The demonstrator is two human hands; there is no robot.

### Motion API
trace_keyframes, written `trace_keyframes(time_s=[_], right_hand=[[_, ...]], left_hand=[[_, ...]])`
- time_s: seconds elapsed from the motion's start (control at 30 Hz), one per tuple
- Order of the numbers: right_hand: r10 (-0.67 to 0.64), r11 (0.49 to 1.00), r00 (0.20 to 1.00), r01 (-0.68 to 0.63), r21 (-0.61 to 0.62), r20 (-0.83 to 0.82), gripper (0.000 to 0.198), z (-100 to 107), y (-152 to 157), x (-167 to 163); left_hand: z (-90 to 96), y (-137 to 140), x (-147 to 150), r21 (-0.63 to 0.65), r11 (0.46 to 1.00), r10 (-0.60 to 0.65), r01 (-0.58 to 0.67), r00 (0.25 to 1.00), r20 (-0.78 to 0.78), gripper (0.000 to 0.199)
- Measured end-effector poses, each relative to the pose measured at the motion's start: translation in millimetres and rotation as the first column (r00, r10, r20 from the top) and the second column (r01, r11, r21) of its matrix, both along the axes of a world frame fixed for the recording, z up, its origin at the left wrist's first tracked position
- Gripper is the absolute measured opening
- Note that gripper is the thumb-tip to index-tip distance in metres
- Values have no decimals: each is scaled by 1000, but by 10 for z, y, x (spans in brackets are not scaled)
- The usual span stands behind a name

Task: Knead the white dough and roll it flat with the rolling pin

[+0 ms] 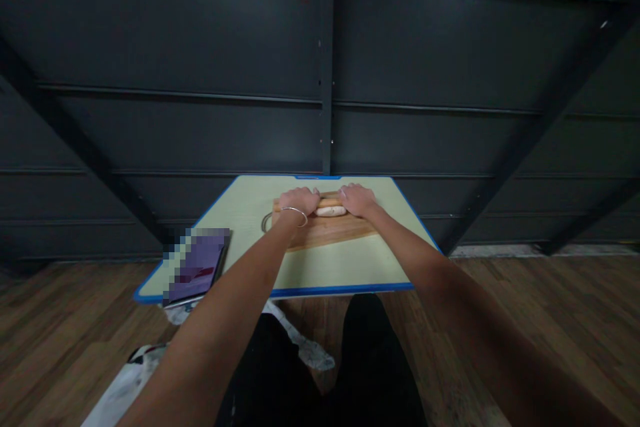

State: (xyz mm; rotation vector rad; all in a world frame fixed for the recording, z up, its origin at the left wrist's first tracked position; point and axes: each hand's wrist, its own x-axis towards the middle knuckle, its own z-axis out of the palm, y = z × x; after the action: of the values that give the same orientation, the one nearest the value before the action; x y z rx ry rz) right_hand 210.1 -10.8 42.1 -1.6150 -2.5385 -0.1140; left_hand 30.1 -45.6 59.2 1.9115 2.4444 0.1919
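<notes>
The board (330,232) looks like smooth wood, dough (331,211) kinda matt. Bracelet (302,213) is shiny metal, floor (525,307) is wood-look planks.

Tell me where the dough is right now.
In the head view, the dough lies just below centre on the wooden board, on the near side of the rolling pin, between the left hand and the right hand.

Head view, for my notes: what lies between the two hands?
The head view shows a wooden rod and a pale dough-like roll between the left hand and right hand.
</notes>
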Motion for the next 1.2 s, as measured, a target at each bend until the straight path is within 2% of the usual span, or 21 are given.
trace_keyframes(time_s=[1.2], right_hand=[[-20, 999, 1000, 19, 38, 14, 54, -2, -131, 3]], left_hand=[[-83, -162, 19, 92, 995, -34, 42, 996, -80, 64]])
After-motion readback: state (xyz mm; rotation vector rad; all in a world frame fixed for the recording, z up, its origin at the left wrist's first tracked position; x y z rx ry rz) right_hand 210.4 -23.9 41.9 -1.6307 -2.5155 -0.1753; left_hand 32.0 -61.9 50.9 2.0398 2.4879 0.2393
